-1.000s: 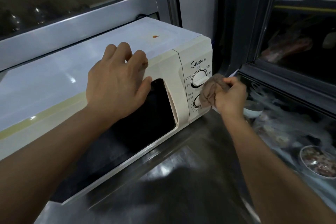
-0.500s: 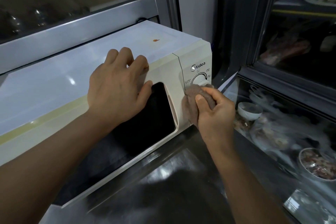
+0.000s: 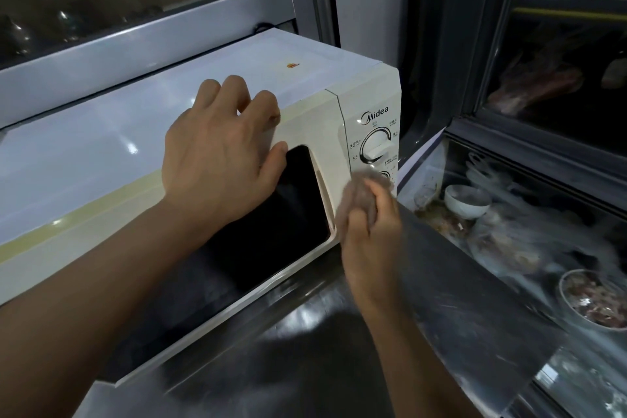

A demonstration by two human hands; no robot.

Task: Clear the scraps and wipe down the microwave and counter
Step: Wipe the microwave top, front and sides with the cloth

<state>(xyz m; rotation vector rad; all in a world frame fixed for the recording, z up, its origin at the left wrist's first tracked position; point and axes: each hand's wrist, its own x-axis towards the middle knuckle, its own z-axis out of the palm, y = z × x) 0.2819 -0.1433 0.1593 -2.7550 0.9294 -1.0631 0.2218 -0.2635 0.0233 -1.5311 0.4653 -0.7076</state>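
A cream microwave (image 3: 315,119) with a dark door window sits on a steel counter (image 3: 305,349). My left hand (image 3: 220,153) rests on the microwave's top front edge, fingers bent over the top and thumb at the window's upper corner. My right hand (image 3: 373,234) grips a bunched brownish-grey cloth (image 3: 356,193) and presses it against the control panel over the lower dial. The upper dial (image 3: 378,144) is uncovered. A small orange spot (image 3: 292,65) lies on the microwave's top.
To the right, a glass-topped display case (image 3: 543,159) holds a white bowl (image 3: 466,202), a bowl of chopped meat (image 3: 593,302) and bagged food. A window frame (image 3: 152,44) runs behind the microwave.
My right hand swept the cloth from the panel's right edge to its left by the door, then down over the lower dial. My left hand stayed put.
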